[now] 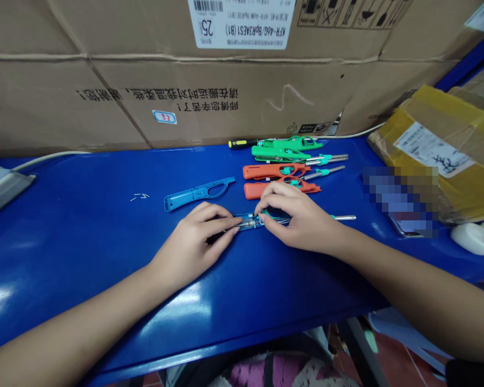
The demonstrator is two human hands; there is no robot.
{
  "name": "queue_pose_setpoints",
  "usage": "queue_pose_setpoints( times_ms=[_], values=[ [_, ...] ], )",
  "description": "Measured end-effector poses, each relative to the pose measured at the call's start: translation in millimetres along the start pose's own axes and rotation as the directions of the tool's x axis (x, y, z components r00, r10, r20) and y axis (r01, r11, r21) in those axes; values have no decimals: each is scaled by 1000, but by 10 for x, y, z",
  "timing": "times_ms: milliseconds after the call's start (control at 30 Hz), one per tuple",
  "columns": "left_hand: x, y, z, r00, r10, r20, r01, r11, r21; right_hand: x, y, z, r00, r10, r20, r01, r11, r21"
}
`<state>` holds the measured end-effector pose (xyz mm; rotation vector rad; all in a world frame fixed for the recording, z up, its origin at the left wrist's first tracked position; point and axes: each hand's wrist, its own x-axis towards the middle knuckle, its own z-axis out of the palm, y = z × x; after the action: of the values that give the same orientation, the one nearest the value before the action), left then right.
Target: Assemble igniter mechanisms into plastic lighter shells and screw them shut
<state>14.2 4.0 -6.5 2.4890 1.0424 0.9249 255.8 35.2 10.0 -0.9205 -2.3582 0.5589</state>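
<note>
one open blue lighter [248,221] rests on the blue table [64,258], between the left hand [197,234] and the right hand [294,217] that i watch from far away. the left thumb and finger pinch its handle end. the right thumb and finger pinch near its middle, by a green part [271,213]. i think the step is setting little parts inside, but fingers hide much, so i can't be sure. next calls for small, soft pushes while one hand holds it steady. the loose blue half [189,196] lies just past the left hand.
</note>
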Motion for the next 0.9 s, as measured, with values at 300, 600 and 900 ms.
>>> queue_pose_setpoints(
  times_ms=[300,600,900],
  values=[
    [-9,19,-5,995,56,-77,-55,998,16,-11,-24,-29,994,46,97,-44,999,-23],
    [-53,47,-69,966,233,-109,-227,972,60,-40,-19,-23,989,20,145,-19,1000,-5],
    [-49,37,-74,959,250,-135,-246,968,44,-15,-33,-62,983,78,165,-89,994,60]
  ],
)
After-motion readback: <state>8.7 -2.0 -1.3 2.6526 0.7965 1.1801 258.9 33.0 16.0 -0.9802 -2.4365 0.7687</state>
